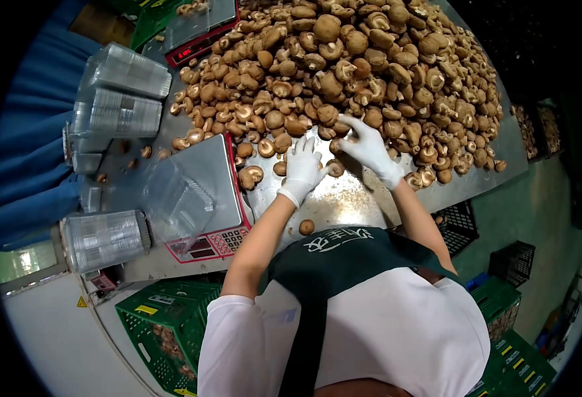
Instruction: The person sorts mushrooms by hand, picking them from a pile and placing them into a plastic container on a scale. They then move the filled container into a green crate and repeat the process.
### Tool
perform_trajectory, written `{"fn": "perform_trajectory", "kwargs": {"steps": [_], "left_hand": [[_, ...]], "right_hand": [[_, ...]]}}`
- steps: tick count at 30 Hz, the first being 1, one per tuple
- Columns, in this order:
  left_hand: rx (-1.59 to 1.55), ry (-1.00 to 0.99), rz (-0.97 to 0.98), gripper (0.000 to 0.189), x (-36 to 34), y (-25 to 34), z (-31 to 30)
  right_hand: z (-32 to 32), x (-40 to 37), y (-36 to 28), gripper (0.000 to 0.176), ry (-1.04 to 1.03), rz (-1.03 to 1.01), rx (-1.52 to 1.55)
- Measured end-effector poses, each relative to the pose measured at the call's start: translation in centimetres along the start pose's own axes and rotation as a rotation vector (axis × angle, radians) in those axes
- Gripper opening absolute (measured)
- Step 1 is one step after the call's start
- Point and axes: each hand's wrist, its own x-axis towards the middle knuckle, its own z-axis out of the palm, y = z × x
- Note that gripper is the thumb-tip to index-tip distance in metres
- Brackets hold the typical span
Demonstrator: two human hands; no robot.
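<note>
**Green apron (344,258), gloved hands, a heap of mushrooms**

Apron and white shirt fill the bottom of the view, and both bare forearms reach from there over the steel bench (344,198). The left hand (302,169), in a white glove, lies palm down among a few loose mushrooms at the near edge of the mushroom pile (344,59). Its fingers are held close together, and I cannot tell whether its grip has closed on anything. The right hand (370,149), also gloved, is just beside it and further into the heap. Its grip is wide, with fingers spread and fingertips touching the brown caps at the pile's edge.

One lone mushroom (307,227) lies on bare metal near the apron. Left of the hands stands a red-edged scale (228,241) with an open clear plastic box (172,198) on its plate. Stacks of clear boxes (106,238) lie on their sides along the bench's left end. Green crates (165,324) stand below.
</note>
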Motion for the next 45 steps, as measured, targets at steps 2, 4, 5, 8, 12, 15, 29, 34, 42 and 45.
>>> {"fn": "perform_trajectory", "kwargs": {"steps": [2,4,5,8,12,15,29,34,42,45], "left_hand": [[0.003,-0.002,0.042,0.052,-1.9,-0.1,0.0],[-0.007,0.081,0.021,0.051,-3.5,-0.1,0.5],[0.001,0.083,0.016,0.051,-3.9,-0.5,0.7],[-0.034,0.131,0.07,0.043,-4.9,-1.5,2.1],[-0.206,0.263,0.204,0.039,-6.3,-1.2,1.3],[-0.72,0.349,0.137,0.035,-7.8,0.7,-1.3],[-1.881,0.079,-0.75,0.02,-9.1,-3.3,-6.2],[-1.015,0.357,-0.507,0.038,-4.1,-5.9,-6.7],[-0.123,-0.096,-0.334,0.061,1.2,-5.5,-6.4],[0.066,-0.004,-0.18,0.058,2.2,-3.4,-5.9]], "right_hand": [[2.6,3.0,0.3,0.053,0.169,-0.341,-0.48],[4.5,5.8,1.3,0.051,-0.011,-0.226,-0.774],[5.3,6.1,1.0,0.049,-0.022,-0.188,-0.822],[5.6,5.4,1.1,0.048,-0.047,-0.217,-0.744],[2.6,1.5,-0.5,0.051,-0.149,-0.242,-0.584],[0.5,-1.8,-0.2,0.058,-0.322,-0.004,-0.364],[2.3,-3.8,1.2,0.051,-0.116,-0.025,-0.214],[6.5,-1.4,-0.8,0.03,-0.449,-0.073,-0.608],[3.9,-3.4,2.3,0.05,-0.369,0.198,0.231],[0.8,-4.3,1.8,0.046,-0.392,0.46,0.612]]}}
